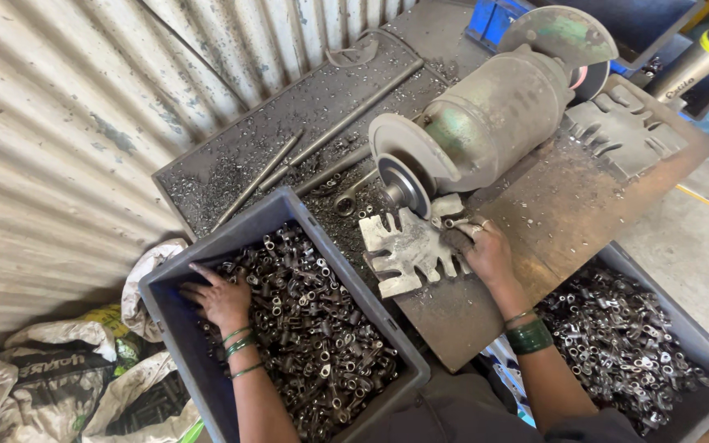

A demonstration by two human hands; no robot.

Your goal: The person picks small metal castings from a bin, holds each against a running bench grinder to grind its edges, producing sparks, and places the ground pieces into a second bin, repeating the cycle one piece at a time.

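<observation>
Left hand (221, 299) laid flat, open, on parts in grey bin (176, 324) at 7 o'clock | right hand (486, 250) closed on small part, largely hidden, beside grinding wheel (400, 182).

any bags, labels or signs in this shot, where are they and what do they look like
White woven sacks: crumpled on the floor at lower left beside the grey bin, dark print on one.
Yellow-green packet: tucked among those sacks.
Pale cylinder: top right, yellow band, dark lettering along its side.
No signs or screens.

Far left, a corrugated metal wall (59, 123); crumpled white sacks (51, 377) lie near it, long steel rods (322, 139) on the far desk (231, 164).
</observation>
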